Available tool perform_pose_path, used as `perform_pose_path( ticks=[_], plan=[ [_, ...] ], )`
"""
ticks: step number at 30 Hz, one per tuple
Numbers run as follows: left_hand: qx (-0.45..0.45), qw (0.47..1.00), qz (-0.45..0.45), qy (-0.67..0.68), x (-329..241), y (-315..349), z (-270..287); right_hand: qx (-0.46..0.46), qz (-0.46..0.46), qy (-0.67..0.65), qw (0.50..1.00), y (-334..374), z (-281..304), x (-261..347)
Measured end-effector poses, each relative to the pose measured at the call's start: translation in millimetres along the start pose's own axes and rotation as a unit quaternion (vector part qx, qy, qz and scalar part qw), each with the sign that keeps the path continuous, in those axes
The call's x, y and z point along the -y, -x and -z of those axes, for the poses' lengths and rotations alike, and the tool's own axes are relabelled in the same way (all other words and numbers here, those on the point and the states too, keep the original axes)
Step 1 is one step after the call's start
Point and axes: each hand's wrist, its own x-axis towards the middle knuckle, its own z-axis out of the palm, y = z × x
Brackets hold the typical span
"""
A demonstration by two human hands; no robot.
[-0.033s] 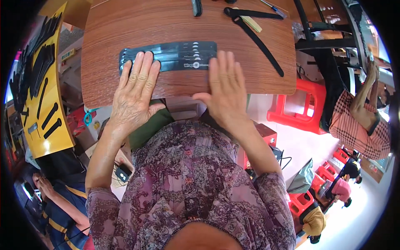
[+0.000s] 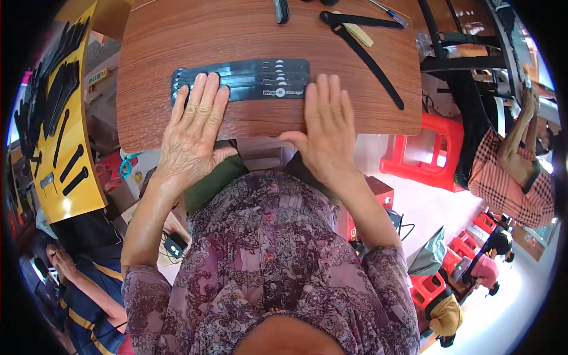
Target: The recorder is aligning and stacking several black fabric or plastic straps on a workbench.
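On the brown table lies an overlapping stack of flat, dark printed strips (image 2: 251, 80), glossy on the left and with white markings toward the right end. My left hand (image 2: 192, 133) is flat, palm down, its fingertips resting on the stack's lower left part. Palm down beside the stack's right end, my right hand (image 2: 326, 127) has its fingers stretched forward on the wood and its thumb out to the left at the table's near edge. Neither hand grasps anything. Whether the right forefinger touches the stack I cannot tell.
Black straps (image 2: 370, 62) lie at the table's (image 2: 254, 32) right, beside a yellowish strip (image 2: 360, 35) and a pen (image 2: 387, 13). A dark bundle (image 2: 281, 10) sits at the far edge. More black straps cover a yellow board (image 2: 62, 201) leftward. A red stool (image 2: 420, 154) stands right; several people sit nearby.
My right hand has shifted slightly to the right, off the stack's right end, uncovering more of the printed part. My left hand stays on the stack.
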Motion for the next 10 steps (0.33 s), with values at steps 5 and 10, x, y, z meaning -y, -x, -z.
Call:
perform_pose_path(
  ticks=[5, 10],
  plan=[
    [-0.043, 0.999, -0.003, 0.018, -6.6, -12.7, 4.0, -0.016, 0.027, -0.046, 0.998, -27.0, 6.7, 24.8],
    [-0.057, 0.998, 0.005, 0.023, 1.8, -24.2, -4.1, -0.019, 0.064, -0.062, 0.996, -47.3, -26.8, 26.8]
  ],
)
